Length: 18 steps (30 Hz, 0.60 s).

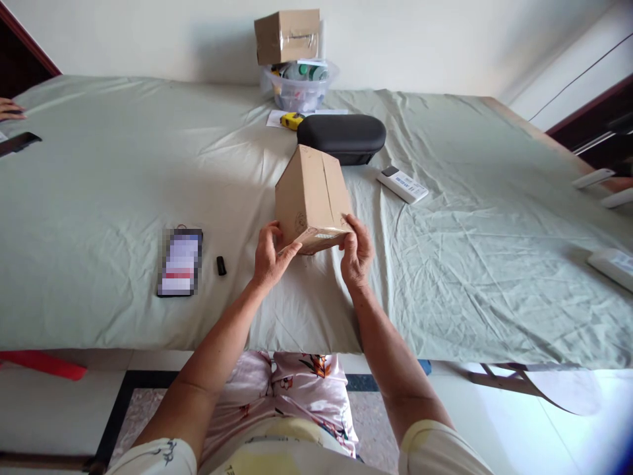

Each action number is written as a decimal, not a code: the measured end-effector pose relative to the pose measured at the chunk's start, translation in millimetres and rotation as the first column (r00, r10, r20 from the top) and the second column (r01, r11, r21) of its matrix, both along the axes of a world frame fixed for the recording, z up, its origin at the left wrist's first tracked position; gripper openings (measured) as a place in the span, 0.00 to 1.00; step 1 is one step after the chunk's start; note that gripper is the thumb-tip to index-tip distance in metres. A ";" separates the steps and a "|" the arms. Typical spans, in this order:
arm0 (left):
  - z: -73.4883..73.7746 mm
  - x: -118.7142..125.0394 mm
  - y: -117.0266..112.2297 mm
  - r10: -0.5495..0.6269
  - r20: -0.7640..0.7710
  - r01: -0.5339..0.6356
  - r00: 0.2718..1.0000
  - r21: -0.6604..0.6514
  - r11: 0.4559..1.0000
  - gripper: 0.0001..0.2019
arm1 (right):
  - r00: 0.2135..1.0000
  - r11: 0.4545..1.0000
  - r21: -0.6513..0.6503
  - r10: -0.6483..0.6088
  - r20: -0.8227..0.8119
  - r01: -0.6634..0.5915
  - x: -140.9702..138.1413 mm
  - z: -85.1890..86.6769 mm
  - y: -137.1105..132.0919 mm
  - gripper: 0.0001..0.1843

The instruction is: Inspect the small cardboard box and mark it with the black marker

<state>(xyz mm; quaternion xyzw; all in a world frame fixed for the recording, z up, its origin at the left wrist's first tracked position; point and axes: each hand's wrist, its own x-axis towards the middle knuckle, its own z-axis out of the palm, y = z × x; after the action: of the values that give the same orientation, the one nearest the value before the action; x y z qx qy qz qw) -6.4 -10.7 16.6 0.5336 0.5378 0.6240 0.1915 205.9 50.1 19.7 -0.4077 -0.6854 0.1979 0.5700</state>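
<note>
A brown cardboard box [324,188] is in front of me on the cloth-covered table, turned at an angle, with a seam along its top face. My left hand [271,259] grips its lower left corner, thumb along the near edge and fingers round the side. On the near right corner, my right hand [357,251] pinches the box between thumb and fingers. Whether its base is fully on the cloth or slightly raised, I cannot tell. Directly behind it lies a black hard case [341,135].
Left of the box are a phone [180,262] and a small black object [221,266]. A white device [402,184] lies to the right. Farther back are a yellow tool [292,121] and a clear tub [297,95] under another carton [287,36]. Another person's hand [10,109] shows far left.
</note>
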 end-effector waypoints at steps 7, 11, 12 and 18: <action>3.0 0.3 0.7 -0.020 0.167 0.021 0.986 -0.006 1.000 0.33 | 0.995 0.993 -0.090 0.071 -0.071 -0.077 -11.0 -3.4 -2.7 0.34; 5.2 0.3 1.7 0.007 0.184 -0.006 0.983 -0.006 1.000 0.35 | 0.977 0.949 -0.248 0.165 -0.134 -0.194 -16.3 -0.9 -1.9 0.36; 5.6 0.2 2.0 0.016 0.187 -0.016 0.982 -0.002 1.000 0.35 | 0.978 0.932 -0.301 0.179 -0.106 -0.203 -16.6 0.9 -2.2 0.31; 5.3 -2.1 4.3 0.064 0.187 -0.066 0.980 0.003 0.998 0.34 | 0.933 0.880 -0.472 0.208 0.295 -0.047 -15.9 7.9 -2.9 0.09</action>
<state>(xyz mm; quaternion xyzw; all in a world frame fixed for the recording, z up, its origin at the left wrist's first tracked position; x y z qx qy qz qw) -8.5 -6.4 21.8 0.4559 0.5317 0.6796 0.2182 190.1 47.2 27.7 -0.5112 -0.7324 0.3184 0.3176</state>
